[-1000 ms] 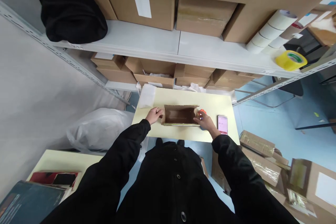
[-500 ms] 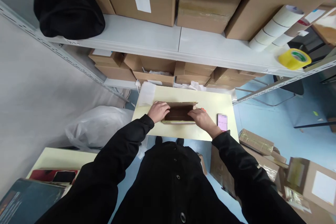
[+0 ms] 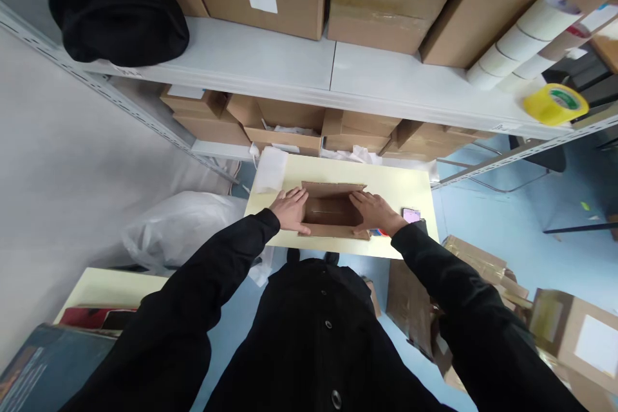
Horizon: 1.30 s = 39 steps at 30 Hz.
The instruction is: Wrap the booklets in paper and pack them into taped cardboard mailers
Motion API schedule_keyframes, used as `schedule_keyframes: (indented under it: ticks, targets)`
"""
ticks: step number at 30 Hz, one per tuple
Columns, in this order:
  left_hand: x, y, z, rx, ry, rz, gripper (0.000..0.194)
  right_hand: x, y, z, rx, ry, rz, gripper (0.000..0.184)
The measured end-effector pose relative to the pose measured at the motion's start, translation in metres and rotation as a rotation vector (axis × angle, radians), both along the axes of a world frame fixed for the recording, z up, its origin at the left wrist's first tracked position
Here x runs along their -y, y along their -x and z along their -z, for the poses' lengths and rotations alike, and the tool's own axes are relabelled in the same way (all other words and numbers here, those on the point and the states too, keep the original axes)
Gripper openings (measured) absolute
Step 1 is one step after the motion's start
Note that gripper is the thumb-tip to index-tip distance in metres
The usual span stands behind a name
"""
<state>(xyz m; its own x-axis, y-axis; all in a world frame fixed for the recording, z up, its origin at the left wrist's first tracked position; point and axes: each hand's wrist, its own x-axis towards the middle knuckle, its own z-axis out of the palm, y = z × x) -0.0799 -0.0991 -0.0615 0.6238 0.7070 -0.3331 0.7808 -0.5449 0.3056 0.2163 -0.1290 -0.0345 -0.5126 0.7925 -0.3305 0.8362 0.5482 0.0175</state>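
An open cardboard box stands on the pale yellow table, its far and near flaps folded outward and no contents visible inside. At its left end is my left hand, fingers spread toward the far flap and thumb on the near one. My right hand spans the right end the same way, fingers apart and touching the flaps. Beside my right wrist lies a phone, partly covered by the sleeve. Something small, red and blue, peeks out under that hand; its kind is hidden.
The pale yellow table stands against a metal shelf stacked with cartons. A yellow tape roll and white rolls sit on the shelf's right. Cartons cover the floor at right; a plastic bag lies left.
The box's flaps have been spread outward, widening its opening. My hands have gone from gripping its edges to spread fingers at both ends. My right sleeve now covers part of the phone.
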Motion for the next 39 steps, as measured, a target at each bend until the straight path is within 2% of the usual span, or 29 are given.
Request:
schedule_keyframes:
  ticks: [2,5,11,17,24,27,31,34,39]
  targets:
    - [0.003,0.007,0.001,-0.055,0.008,0.016,0.128,0.004,-0.011,0.006,-0.010,0.006,-0.004,0.113]
    - [0.001,0.009,0.006,-0.091,0.001,0.029,0.137,0.004,-0.022,0.018,-0.057,0.004,0.035,0.127]
    - [-0.008,-0.001,0.014,-0.127,-0.041,0.003,0.144,-0.008,-0.039,0.040,-0.259,0.068,0.091,0.144]
    - [-0.008,-0.009,0.016,-0.138,-0.087,-0.030,0.145,-0.011,-0.056,0.054,-0.378,0.131,0.066,0.142]
    - [-0.007,-0.004,0.034,0.034,-0.070,-0.014,0.143,-0.010,-0.080,0.078,-0.428,0.169,-0.041,0.138]
    - [-0.006,-0.002,0.039,0.078,-0.079,-0.008,0.144,-0.005,-0.083,0.085,-0.387,0.101,-0.088,0.127]
    - [-0.005,-0.001,0.041,0.093,-0.078,-0.008,0.144,0.002,-0.075,0.084,-0.285,-0.049,-0.075,0.106]
    - [-0.006,0.000,0.043,0.118,-0.084,-0.012,0.145,0.001,-0.068,0.082,-0.256,-0.062,-0.077,0.112]
    - [-0.007,0.003,0.047,0.159,-0.101,-0.017,0.144,-0.011,-0.063,0.084,-0.306,0.028,-0.083,0.140]
